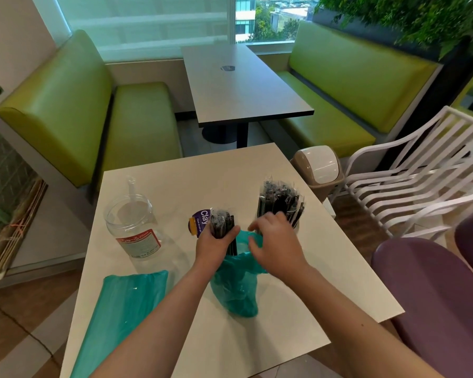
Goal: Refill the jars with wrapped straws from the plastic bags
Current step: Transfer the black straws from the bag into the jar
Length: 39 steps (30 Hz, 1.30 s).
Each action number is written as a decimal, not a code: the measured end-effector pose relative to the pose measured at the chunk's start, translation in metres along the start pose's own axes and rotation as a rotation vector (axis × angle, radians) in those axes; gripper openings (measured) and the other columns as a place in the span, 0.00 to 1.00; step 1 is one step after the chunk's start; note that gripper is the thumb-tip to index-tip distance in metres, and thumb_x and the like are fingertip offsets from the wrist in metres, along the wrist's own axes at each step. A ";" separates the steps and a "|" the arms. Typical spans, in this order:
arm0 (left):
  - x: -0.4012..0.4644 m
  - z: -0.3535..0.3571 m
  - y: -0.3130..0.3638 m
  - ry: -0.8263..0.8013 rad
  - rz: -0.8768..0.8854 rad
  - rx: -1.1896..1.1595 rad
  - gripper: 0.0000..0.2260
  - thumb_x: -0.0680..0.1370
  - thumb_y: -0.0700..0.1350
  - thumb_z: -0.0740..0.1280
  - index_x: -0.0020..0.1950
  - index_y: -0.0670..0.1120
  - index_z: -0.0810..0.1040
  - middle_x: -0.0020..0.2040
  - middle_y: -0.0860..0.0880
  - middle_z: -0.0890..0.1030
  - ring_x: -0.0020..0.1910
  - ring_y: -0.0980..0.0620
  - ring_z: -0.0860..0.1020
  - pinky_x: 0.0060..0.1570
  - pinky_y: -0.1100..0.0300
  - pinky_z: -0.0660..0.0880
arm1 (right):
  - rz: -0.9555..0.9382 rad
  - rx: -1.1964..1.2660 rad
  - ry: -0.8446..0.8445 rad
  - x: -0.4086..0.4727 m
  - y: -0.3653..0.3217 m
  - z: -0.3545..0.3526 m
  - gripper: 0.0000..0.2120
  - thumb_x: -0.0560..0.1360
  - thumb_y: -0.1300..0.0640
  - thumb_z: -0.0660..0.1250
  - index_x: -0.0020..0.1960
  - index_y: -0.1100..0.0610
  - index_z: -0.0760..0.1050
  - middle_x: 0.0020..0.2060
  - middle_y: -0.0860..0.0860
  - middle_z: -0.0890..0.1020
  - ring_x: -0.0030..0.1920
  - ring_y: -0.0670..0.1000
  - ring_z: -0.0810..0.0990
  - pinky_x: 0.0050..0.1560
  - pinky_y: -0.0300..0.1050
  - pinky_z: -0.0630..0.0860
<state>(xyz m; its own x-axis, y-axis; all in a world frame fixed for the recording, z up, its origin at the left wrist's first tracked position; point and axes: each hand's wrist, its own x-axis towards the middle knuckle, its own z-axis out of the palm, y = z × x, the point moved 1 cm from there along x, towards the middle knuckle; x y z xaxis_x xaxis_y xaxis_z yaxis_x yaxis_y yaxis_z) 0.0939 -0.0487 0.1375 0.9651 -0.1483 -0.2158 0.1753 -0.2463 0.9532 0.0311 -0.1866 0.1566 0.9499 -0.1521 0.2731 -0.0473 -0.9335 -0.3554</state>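
Straws (221,223) gripped by L hand (216,241); R hand (277,241) pinches teal bag (236,290); label (200,223) reads "Clay".

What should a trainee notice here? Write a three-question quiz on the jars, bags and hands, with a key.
1. True or false: the left hand grips a bundle of wrapped straws coming out of the green plastic bag.
2. Which jar already stands packed with straws?
A. the clear jar at the table's left
B. the jar behind the right hand
C. neither
3. Fill in: a second green bag lies ____ on the table's near left edge.

Key: 1 true; 2 B; 3 flat
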 end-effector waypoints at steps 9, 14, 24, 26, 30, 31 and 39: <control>0.004 0.000 -0.008 -0.074 -0.050 -0.042 0.20 0.71 0.51 0.76 0.60 0.46 0.77 0.53 0.51 0.82 0.54 0.52 0.79 0.54 0.60 0.75 | 0.337 0.389 -0.315 -0.003 -0.005 0.036 0.22 0.72 0.50 0.72 0.63 0.44 0.71 0.53 0.45 0.80 0.52 0.48 0.79 0.54 0.52 0.77; 0.004 -0.003 -0.011 -0.186 -0.046 -0.085 0.21 0.71 0.49 0.77 0.62 0.47 0.77 0.53 0.51 0.83 0.51 0.57 0.81 0.43 0.70 0.76 | 0.337 0.478 -0.304 0.006 0.002 0.038 0.15 0.72 0.56 0.73 0.57 0.49 0.77 0.50 0.46 0.82 0.51 0.48 0.80 0.54 0.50 0.77; 0.010 -0.010 -0.022 -0.446 -0.027 0.115 0.46 0.67 0.29 0.75 0.77 0.48 0.54 0.60 0.52 0.76 0.61 0.53 0.74 0.46 0.70 0.75 | 0.409 0.555 -0.359 0.007 0.014 0.039 0.13 0.75 0.57 0.70 0.60 0.52 0.78 0.48 0.48 0.79 0.49 0.47 0.76 0.46 0.39 0.69; 0.012 -0.010 -0.027 -0.413 0.005 0.112 0.42 0.68 0.31 0.76 0.76 0.50 0.59 0.63 0.51 0.76 0.64 0.51 0.74 0.58 0.60 0.76 | 0.413 0.584 -0.357 0.007 0.015 0.038 0.13 0.75 0.58 0.70 0.60 0.53 0.78 0.48 0.48 0.79 0.49 0.47 0.76 0.47 0.39 0.69; 0.011 -0.011 -0.031 -0.368 0.040 0.095 0.34 0.70 0.34 0.76 0.72 0.49 0.67 0.62 0.51 0.78 0.62 0.50 0.75 0.61 0.57 0.74 | 0.460 0.696 -0.357 0.008 0.015 0.037 0.08 0.75 0.59 0.69 0.54 0.53 0.78 0.47 0.47 0.81 0.50 0.48 0.78 0.47 0.39 0.72; 0.011 -0.011 -0.031 -0.357 0.043 0.089 0.33 0.71 0.34 0.76 0.72 0.48 0.68 0.61 0.51 0.78 0.61 0.50 0.76 0.58 0.61 0.75 | 0.487 0.751 -0.348 0.009 0.015 0.037 0.08 0.75 0.58 0.70 0.53 0.52 0.77 0.47 0.47 0.81 0.50 0.48 0.79 0.48 0.39 0.74; 0.007 -0.011 -0.027 -0.302 0.043 0.067 0.25 0.72 0.37 0.75 0.66 0.48 0.72 0.55 0.53 0.80 0.52 0.58 0.78 0.42 0.73 0.74 | 0.511 0.897 -0.319 0.005 0.014 0.034 0.13 0.74 0.54 0.72 0.57 0.54 0.78 0.51 0.52 0.82 0.52 0.52 0.81 0.52 0.44 0.78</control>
<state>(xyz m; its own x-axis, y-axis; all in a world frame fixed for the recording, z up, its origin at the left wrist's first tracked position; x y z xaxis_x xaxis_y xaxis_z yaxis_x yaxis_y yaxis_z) 0.0978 -0.0327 0.1130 0.8684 -0.4351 -0.2379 0.1122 -0.2948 0.9489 0.0455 -0.1888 0.1226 0.9248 -0.2430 -0.2926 -0.3404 -0.1854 -0.9218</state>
